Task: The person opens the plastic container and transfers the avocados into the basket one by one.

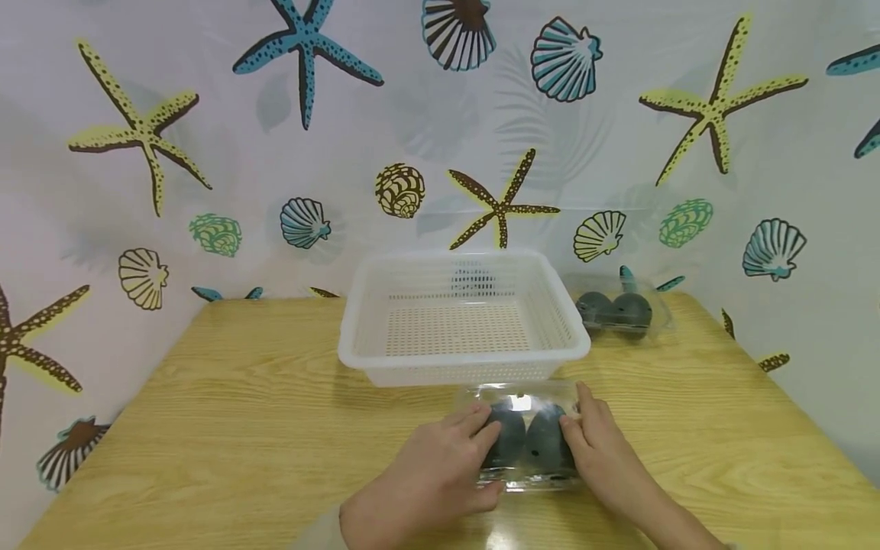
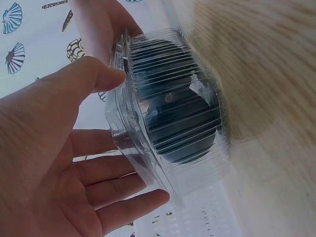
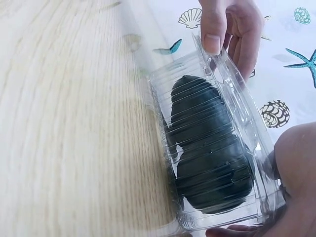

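Observation:
A clear plastic clamshell box (image 1: pixel 536 391) lies on the table just in front of me, its lid down over two dark avocados (image 1: pixel 548 444). My left hand (image 1: pixel 436 467) holds the box's left side, fingers spread over the lid and thumb low by the near edge. In the left wrist view that thumb (image 2: pixel 109 76) touches the lid's rim. At the box's right end, my right hand (image 1: pixel 608 454) grips the corner, thumb on top and index finger along the far side. Ridged box walls show the avocados (image 3: pixel 207 148) inside in the right wrist view.
A white plastic basket (image 1: pixel 464 360) with a perforated bottom stands right behind the box. Another clear box (image 1: pixel 661 315) with two dark avocados (image 1: pixel 631 312) sits to its right at the back. The wooden table (image 1: pixel 254 412) meets a cloth backdrop (image 1: pixel 426 114) printed with starfish and shells.

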### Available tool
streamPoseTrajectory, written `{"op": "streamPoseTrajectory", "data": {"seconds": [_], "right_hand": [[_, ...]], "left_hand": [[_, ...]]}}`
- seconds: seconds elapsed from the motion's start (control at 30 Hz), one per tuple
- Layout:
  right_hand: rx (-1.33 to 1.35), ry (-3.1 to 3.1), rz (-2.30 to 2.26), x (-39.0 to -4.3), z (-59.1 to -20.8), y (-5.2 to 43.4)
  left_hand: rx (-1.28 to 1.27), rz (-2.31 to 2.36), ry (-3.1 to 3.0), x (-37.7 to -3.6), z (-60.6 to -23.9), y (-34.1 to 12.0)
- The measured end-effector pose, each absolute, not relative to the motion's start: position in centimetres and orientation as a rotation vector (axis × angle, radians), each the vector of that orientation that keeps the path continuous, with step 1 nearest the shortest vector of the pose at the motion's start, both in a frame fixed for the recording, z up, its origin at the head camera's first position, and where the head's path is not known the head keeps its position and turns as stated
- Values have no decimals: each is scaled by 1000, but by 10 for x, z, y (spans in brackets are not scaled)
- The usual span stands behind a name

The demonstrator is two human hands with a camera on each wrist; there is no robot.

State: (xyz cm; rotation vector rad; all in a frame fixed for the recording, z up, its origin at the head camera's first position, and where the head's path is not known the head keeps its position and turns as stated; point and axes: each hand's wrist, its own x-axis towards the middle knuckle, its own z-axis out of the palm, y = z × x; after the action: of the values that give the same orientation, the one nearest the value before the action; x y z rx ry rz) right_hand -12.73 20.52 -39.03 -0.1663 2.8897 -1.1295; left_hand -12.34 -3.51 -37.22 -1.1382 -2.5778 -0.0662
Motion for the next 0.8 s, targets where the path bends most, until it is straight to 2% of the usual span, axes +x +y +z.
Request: {"op": "streamPoseTrajectory", "data": {"seconds": [0.43, 0.8], "right_hand": [[-314, 2953, -1226, -126, -391, 178], [-267, 2856, -1177, -124, -390, 168]], "left_hand": [[-1065, -3, -2459, -113, -373, -58], [-981, 139, -2353, -107, -370, -54]]}}
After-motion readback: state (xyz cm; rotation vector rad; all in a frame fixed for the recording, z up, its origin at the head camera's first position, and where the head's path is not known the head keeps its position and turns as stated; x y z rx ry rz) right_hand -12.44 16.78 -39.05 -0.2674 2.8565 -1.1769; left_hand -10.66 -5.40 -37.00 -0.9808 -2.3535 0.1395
